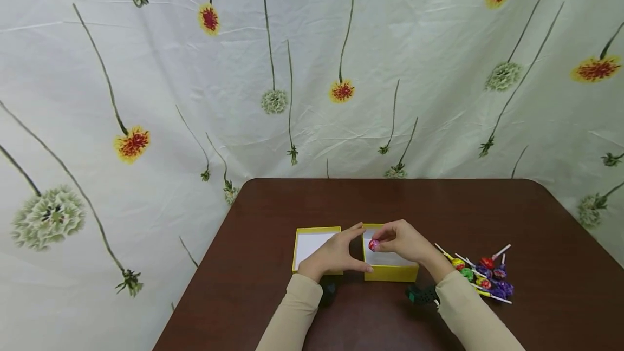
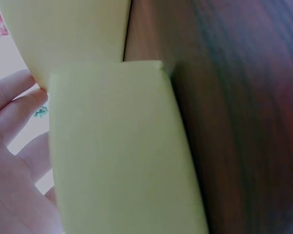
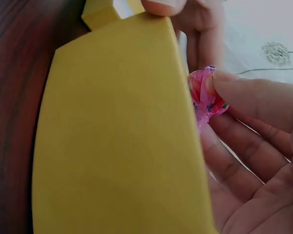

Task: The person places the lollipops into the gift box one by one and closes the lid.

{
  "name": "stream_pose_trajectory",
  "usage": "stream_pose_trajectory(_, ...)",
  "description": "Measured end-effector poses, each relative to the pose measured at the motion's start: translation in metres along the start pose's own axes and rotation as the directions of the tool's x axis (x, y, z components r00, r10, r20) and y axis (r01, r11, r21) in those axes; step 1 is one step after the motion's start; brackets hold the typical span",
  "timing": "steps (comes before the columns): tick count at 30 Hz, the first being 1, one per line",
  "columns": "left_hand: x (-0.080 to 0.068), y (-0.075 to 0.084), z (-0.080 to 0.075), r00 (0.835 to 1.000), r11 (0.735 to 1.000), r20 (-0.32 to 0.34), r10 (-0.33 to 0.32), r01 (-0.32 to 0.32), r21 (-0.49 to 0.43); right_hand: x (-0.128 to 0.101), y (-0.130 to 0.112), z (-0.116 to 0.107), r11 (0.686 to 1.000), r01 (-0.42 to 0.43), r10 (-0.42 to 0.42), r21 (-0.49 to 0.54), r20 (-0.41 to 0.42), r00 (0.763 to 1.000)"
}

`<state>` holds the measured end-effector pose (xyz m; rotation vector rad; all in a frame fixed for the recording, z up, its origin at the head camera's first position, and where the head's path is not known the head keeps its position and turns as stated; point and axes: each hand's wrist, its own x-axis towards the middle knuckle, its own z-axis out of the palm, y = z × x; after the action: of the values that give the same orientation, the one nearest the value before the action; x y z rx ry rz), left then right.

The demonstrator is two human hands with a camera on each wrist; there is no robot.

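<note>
My right hand (image 1: pixel 405 241) pinches a pink-and-red wrapped lollipop (image 1: pixel 374 245) above the open yellow box (image 1: pixel 391 273). In the right wrist view, the lollipop's twisted pink wrapper (image 3: pixel 204 95) shows between thumb and fingers, just behind the box wall (image 3: pixel 119 126); its stick cannot be made out. My left hand (image 1: pixel 333 253) holds the box at its left side, thumb at the near corner and fingers toward the far one. Beneath that hand lies a second shallow yellow box part (image 1: pixel 312 244) with a white inside, perhaps the lid; its side (image 2: pixel 122 146) fills much of the left wrist view.
To the right of my right forearm lies a pile of several wrapped lollipops (image 1: pixel 482 275) in yellow, green, red and purple. Everything stands on a dark brown table (image 1: pixel 273 205). Behind its far edge hangs a pale flowered cloth (image 1: pixel 312 69).
</note>
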<state>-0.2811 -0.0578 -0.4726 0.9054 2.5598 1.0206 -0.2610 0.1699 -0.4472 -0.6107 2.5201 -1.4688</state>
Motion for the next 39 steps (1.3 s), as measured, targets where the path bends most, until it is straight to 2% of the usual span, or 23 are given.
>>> stream_pose_trajectory(5, 0.000, 0.002, 0.000, 1.000, 1.000, 0.002, 0.010, -0.010, 0.009, 0.004, 0.000, 0.005, 1.000, -0.010, 0.010, -0.001, 0.011, 1.000)
stream_pose_trajectory(11, -0.002, 0.001, 0.000, 1.000, 1.000, -0.002, -0.006, 0.006, 0.007, 0.010, 0.006, 0.013, 1.000, -0.002, 0.002, -0.019, 0.029, 1.000)
stream_pose_trajectory(17, -0.002, 0.003, 0.001, 1.000, 1.000, -0.010, -0.006, 0.007, 0.017, 0.013, 0.013, 0.019, 0.999, -0.036, 0.036, -0.025, 0.018, 0.999)
stream_pose_trajectory(24, -0.002, 0.004, 0.001, 1.000, 1.000, -0.002, -0.011, 0.011, 0.003, 0.016, 0.014, 0.022, 0.996, -0.089, 0.089, 0.013, 0.018, 0.996)
stream_pose_trajectory(39, -0.002, 0.001, 0.003, 1.000, 1.000, -0.009, -0.010, 0.010, -0.008, 0.019, 0.017, 0.025, 0.993, -0.114, 0.113, 0.026, 0.031, 0.993)
